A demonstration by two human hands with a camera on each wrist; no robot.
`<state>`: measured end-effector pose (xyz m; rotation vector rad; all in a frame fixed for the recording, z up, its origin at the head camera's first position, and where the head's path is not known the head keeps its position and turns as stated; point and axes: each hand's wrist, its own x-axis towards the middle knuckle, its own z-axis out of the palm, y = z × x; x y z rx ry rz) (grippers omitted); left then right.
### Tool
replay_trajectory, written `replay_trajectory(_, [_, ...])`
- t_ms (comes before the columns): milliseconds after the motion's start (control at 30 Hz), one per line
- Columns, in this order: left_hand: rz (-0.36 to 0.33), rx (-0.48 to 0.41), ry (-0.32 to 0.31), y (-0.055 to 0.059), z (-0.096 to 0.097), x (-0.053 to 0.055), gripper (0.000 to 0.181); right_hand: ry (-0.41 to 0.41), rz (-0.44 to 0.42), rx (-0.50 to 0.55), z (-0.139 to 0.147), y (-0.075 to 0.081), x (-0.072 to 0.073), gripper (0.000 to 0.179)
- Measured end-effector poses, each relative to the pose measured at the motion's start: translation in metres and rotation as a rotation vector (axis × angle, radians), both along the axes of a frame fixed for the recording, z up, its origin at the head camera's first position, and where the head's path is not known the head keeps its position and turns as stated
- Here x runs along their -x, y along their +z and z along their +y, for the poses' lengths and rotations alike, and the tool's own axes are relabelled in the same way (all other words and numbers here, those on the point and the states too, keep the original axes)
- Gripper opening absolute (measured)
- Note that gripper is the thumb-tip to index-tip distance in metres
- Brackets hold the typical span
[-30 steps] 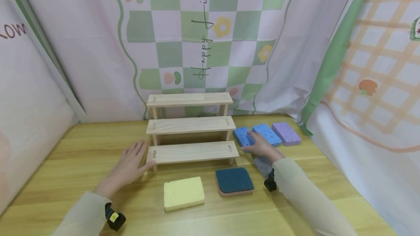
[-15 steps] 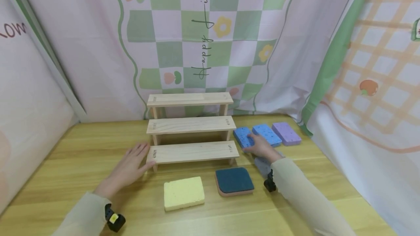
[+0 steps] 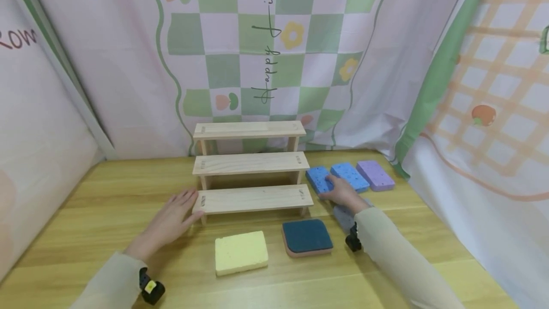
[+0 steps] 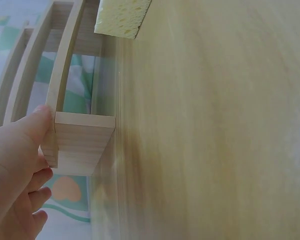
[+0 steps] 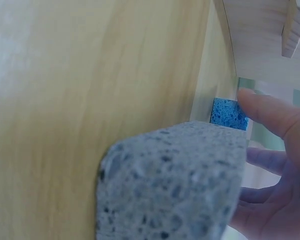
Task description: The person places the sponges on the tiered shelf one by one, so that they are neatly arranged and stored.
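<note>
Still, right grip (image 3: pixel 341 191) seemingly pinching blue sponge (image 3: pixel 318 179) as before; left grip (image 3: pixel 171 218) loose, touching wooden shelf (image 3: pixel 255 199).

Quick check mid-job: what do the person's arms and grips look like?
Both arms wear long, plain off-white sleeves, left and right. The left grip and right grip are bare, with no gloves or rings visible. A small black device sits at each wrist; the left device shows a yellow square, the right device none visible. I see no cables.
</note>
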<state>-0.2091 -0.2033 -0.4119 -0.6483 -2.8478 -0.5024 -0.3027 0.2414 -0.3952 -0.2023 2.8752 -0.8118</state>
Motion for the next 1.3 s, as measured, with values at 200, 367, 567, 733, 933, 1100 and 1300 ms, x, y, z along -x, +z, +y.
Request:
replay_trajectory(200, [-0.003,0.011,-0.006,0.003,0.002,-0.001,0.064,-0.006,0.013,-0.003,0.002,0.0,0.0,0.07])
replay_trajectory(367, [0.003,0.016,-0.011,0.004,0.001,-0.001,0.062,-0.013,0.02,0.003,0.004,0.004,0.0,0.067])
replay_trajectory(567, [0.023,0.023,-0.025,0.004,0.001,0.0,0.061,-0.02,0.001,0.037,0.011,0.012,-0.001,0.063])
replay_trajectory(733, [0.031,0.027,-0.031,0.004,0.001,0.0,0.06,0.008,0.075,0.031,0.017,0.026,-0.003,0.063])
replay_trajectory(933, [0.03,0.024,-0.032,0.004,0.001,0.0,0.059,0.017,0.131,0.009,0.027,0.042,-0.003,0.065])
replay_trajectory(1100, [0.033,0.021,-0.033,0.004,0.001,0.0,0.059,0.004,0.142,-0.009,0.038,0.054,-0.002,0.066])
replay_trajectory(1300, [0.034,0.028,-0.033,0.004,0.001,0.001,0.059,-0.028,0.109,0.046,0.049,0.07,-0.005,0.07])
